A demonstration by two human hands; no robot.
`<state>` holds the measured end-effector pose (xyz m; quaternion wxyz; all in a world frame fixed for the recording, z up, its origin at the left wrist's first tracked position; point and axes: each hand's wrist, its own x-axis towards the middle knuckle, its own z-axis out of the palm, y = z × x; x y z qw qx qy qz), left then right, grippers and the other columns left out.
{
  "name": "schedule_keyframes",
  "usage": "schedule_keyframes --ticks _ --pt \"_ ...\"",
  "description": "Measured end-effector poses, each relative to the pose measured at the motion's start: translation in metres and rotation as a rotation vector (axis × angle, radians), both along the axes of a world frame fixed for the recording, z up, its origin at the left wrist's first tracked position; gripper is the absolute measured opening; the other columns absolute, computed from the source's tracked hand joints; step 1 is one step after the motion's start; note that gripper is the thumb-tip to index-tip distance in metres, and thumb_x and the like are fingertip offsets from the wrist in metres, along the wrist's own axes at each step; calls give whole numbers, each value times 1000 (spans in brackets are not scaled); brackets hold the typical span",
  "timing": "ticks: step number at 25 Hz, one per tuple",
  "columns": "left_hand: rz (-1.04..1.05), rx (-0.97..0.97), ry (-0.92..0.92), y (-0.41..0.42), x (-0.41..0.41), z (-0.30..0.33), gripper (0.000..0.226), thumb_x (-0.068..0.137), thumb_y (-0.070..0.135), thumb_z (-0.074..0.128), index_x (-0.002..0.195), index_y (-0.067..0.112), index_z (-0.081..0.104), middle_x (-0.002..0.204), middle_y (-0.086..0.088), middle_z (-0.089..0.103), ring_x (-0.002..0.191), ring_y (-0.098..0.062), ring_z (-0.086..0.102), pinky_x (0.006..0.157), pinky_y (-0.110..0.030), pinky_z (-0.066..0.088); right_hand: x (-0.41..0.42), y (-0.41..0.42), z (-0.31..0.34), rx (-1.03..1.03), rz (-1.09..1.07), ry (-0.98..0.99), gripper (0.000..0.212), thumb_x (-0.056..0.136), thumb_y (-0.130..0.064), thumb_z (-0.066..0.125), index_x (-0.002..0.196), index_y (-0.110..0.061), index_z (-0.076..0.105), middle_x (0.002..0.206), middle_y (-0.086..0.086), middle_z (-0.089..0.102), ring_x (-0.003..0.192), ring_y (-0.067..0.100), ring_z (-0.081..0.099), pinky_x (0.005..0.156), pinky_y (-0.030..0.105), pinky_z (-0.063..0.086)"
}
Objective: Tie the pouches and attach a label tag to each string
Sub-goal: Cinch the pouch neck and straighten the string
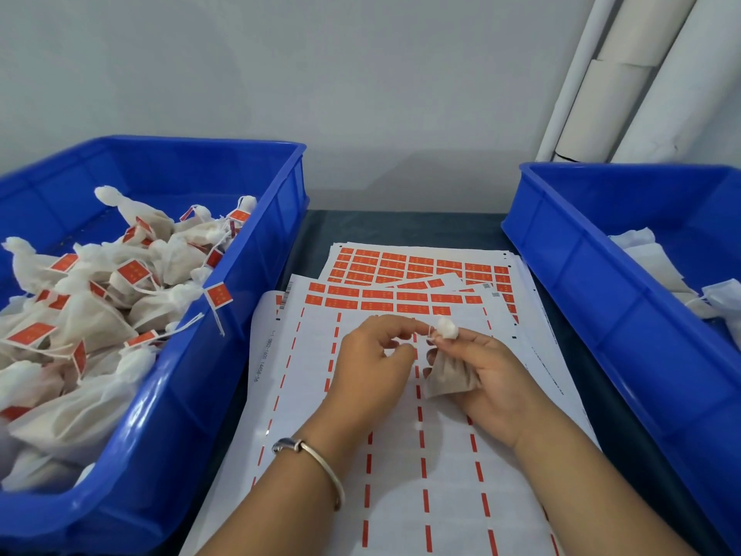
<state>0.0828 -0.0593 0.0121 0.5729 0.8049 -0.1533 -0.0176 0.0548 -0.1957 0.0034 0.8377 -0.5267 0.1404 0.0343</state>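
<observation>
- A plain pale grey wall (320, 74) fills the upper half of the view, evenly and softly lit, with no hard shadows on it.
- At the right, white pipes (625, 74) run up the wall on a slant, one thin and two thicker; the middle one shows a joint partway up.
- Below the wall lies a dark blue-grey tabletop (401, 226), its back edge meeting the wall.
- A faint shadow runs along the wall's foot, just above the table.
</observation>
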Motion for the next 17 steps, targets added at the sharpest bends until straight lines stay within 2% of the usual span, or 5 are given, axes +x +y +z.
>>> schedule_keyframes --ticks 4,8,10,12,17 --pt "-58 70 -82 -1 -3 1 16 84 39 64 90 50 56 92 37 52 91 11 52 65 -2 40 -1 0 1 -56 -19 -27 21 74 -20 65 90 -20 78 105 4 72 106 23 64 94 41 50" --pt "77 119 -197 -1 5 -4 16 82 35 64 96 32 70 83 30 54 80 6 54 72 -6 40 -1 2 2 -106 -21 -16 18 84 -18 62 84 -26 78 93 -5 74 88 10 69 77 24 54" --pt "94 225 -272 3 9 -5 21 82 36 64 98 26 73 83 26 54 78 3 53 73 -6 38 0 2 1 -110 -40 16 19 87 -15 62 83 -23 78 84 -5 74 81 11 68 72 23 52" --pt "45 344 -365 5 10 -6 24 82 40 63 99 25 72 86 22 55 78 2 49 73 -7 36 1 2 1 -116 -56 33 16 87 -16 62 85 -19 78 86 -4 74 90 15 65 75 26 52" --pt "-7 352 -355 3 7 -8 30 82 41 64 108 26 68 90 19 57 75 9 47 70 -4 35 1 1 0 -102 -27 14 17 87 -16 61 90 -18 77 100 3 73 101 21 65 86 31 53"
